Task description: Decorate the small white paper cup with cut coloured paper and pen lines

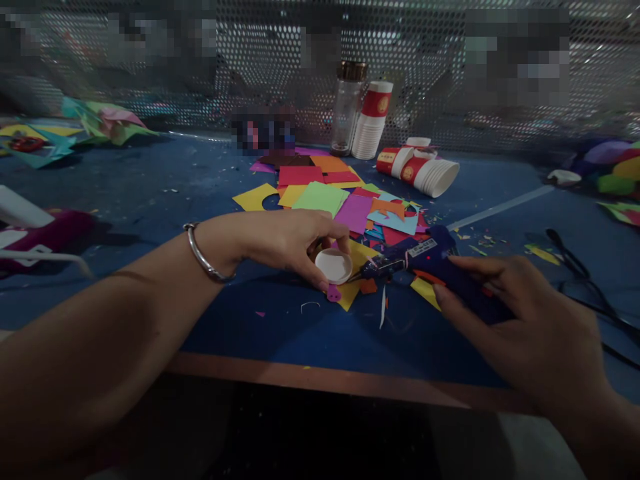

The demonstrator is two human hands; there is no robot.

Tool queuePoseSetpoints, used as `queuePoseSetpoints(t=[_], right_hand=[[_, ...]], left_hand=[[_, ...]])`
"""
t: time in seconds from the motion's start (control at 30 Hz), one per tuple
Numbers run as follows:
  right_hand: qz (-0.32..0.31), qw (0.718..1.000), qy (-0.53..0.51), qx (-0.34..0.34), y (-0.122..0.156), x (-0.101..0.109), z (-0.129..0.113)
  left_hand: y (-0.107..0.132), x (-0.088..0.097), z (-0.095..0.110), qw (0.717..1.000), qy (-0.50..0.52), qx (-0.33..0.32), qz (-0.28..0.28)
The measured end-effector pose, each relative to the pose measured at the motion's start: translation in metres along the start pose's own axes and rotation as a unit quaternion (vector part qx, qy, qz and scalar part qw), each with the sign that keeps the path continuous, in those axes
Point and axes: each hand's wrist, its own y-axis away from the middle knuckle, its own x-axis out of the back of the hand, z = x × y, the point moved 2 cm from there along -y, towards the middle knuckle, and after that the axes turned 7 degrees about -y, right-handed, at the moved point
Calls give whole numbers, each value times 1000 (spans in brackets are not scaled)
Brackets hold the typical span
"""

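My left hand (280, 243), with a metal bangle on the wrist, is closed round a small white paper cup (334, 265) turned bottom-up on the blue table (210, 200). A tiny pink paper piece (334, 293) lies just below the cup. My right hand (520, 313) grips the handle of a dark blue glue gun (425, 257). The gun's nozzle points left and nearly touches the cup's rim. Both rest over a yellow paper scrap (357, 257).
Several coloured paper sheets (325, 197) lie spread behind the hands. A stack of red-and-white paper cups (373, 120) stands beside a clear bottle (347, 110); more cups (425, 170) lie on their side. A black cord (585, 283) runs at right. The table's brown front edge (325, 380) is near.
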Motion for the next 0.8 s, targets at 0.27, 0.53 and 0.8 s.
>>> queuePoseSetpoints(t=[0.27,0.53,0.8], right_hand=[[14,1000,17,9,-5,0,0],[39,995,43,76,-9,2,-4],[29,996,49,76,-11,-1,-2]], left_hand=[[-1,0,0,1000,-10,-1,8],[0,0,1,1000,-10,1,10],[-1,1,3,1000,-8,2,5]])
